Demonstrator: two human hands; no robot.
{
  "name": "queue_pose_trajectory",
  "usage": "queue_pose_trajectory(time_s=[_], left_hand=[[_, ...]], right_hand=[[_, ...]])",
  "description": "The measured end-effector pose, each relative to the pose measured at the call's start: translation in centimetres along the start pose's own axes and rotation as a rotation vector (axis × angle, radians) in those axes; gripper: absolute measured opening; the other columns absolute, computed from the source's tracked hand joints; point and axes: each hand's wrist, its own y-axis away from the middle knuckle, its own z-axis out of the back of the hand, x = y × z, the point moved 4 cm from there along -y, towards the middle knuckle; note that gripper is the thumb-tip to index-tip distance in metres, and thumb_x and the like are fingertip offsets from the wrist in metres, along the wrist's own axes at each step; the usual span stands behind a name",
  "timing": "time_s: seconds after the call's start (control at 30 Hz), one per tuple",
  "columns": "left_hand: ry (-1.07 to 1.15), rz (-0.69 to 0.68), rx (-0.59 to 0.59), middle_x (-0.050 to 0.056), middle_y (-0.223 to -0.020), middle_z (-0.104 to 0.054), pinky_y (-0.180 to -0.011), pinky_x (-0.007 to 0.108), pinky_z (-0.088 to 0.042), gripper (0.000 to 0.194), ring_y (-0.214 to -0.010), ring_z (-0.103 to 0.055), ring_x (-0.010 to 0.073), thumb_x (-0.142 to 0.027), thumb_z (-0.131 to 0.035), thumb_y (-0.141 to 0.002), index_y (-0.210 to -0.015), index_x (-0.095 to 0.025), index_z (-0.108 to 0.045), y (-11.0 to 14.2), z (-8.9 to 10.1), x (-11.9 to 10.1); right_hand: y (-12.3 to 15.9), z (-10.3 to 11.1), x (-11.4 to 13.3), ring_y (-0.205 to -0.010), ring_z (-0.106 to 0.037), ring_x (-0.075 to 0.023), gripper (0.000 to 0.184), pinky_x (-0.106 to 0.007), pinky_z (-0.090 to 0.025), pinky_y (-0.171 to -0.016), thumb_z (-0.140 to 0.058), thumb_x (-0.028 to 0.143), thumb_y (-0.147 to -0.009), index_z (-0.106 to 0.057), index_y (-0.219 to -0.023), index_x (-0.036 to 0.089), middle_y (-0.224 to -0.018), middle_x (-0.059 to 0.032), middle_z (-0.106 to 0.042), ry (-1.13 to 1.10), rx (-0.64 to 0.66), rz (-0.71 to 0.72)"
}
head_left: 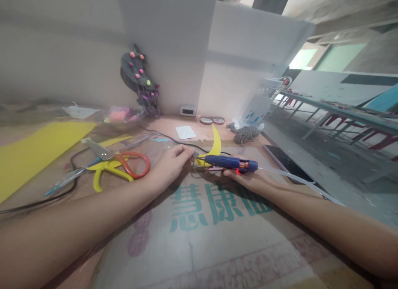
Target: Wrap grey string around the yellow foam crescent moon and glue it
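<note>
In my right hand (239,177) is a blue hot glue gun (230,162), with a red light glowing on its underside and a clear glue stick (289,173) trailing out of its back. Its nozzle points left, at the fingertips of my left hand (178,158). Those fingers are pinched on a small grey piece (195,154), which looks like yarn but is blurred. Just beyond the gun a yellow crescent (217,142) curves upward; its lower end runs behind the nozzle, close to the grey piece. Whether my left fingers also grip the crescent is hidden.
Scissors (137,164) with red and yellow handles lie left, beside a pen (66,179) and yellow sheet (37,156). A phone (289,162) and grey yarn (245,134) are right. A decorated grey crescent (133,71) stands against the wall. A black cable (177,137) crosses the table.
</note>
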Motion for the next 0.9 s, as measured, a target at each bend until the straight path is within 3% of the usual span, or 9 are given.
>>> queue_pose_trajectory(time_s=[0.2,0.9], left_hand=[[-0.033,0.018,-0.013,-0.004,-0.058,-0.049,-0.050,0.022,-0.033,0.028,-0.053,-0.044,0.0100,-0.041,-0.056,-0.080,-0.065,-0.018,-0.052,0.18,0.06,-0.20],[-0.038,0.020,-0.009,-0.003,-0.062,-0.049,-0.049,0.019,-0.031,0.027,-0.055,-0.044,0.0089,-0.041,-0.055,-0.082,-0.070,-0.017,-0.053,0.02,0.19,0.19]], right_hand=[[-0.14,0.23,-0.44,-0.092,-0.070,-0.0248,0.033,-0.034,-0.058,-0.084,-0.062,0.049,-0.079,-0.068,-0.101,0.025,-0.100,-0.0031,-0.074,-0.004,-0.038,-0.007],[-0.35,0.27,-0.61,-0.085,-0.071,-0.0259,0.034,-0.034,-0.060,-0.078,-0.062,0.053,-0.077,-0.069,-0.093,0.024,-0.092,-0.0035,-0.075,-0.022,-0.051,0.018]])
